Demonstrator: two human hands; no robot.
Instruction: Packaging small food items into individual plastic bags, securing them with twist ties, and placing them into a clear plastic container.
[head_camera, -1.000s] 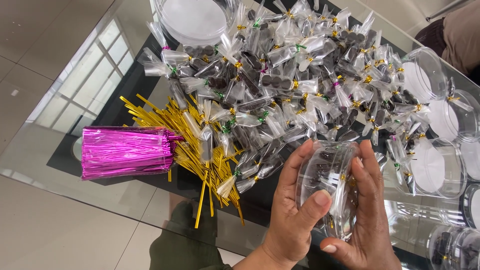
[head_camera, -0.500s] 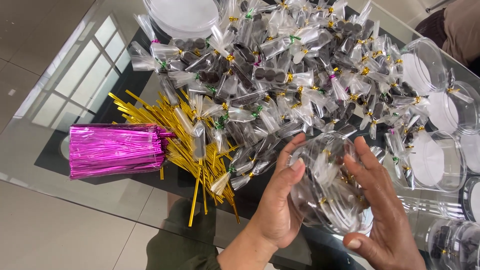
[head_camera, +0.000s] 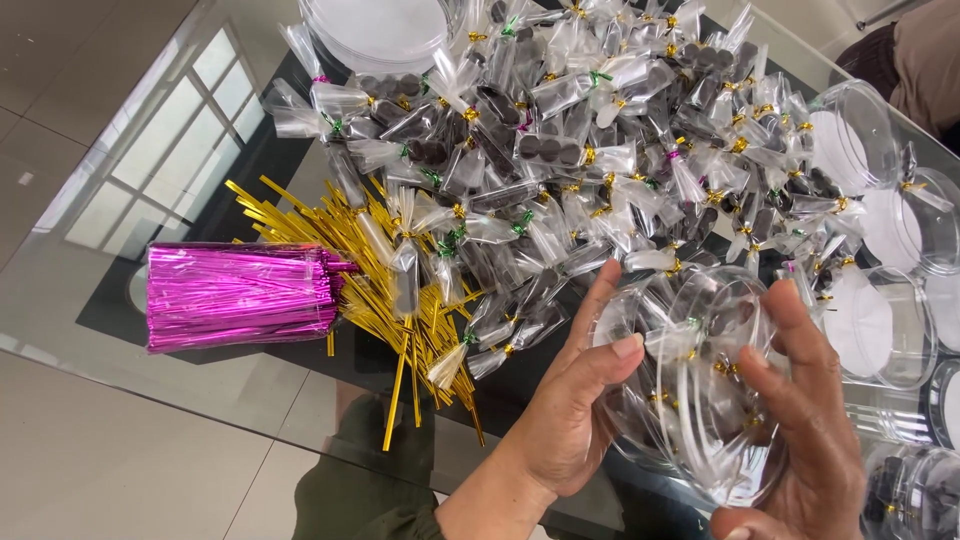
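Tub (head_camera: 690, 385) now tipped on its side, mouth toward camera, over counter (head_camera: 90, 300) edge. Left hand (head_camera: 575, 400) and right hand (head_camera: 800, 420) clamped on either side. Wrapped sweets (head_camera: 700, 350) inside, pile (head_camera: 560, 150) beyond.

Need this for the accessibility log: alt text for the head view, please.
Two bare hands, left hand and right hand, hold a clear round plastic tub packed with small wrapped dark sweets above a glass table. Behind lies a heap of tied cellophane sweet packets, loose gold twist ties, a pink twist-tie bundle and empty clear tubs.
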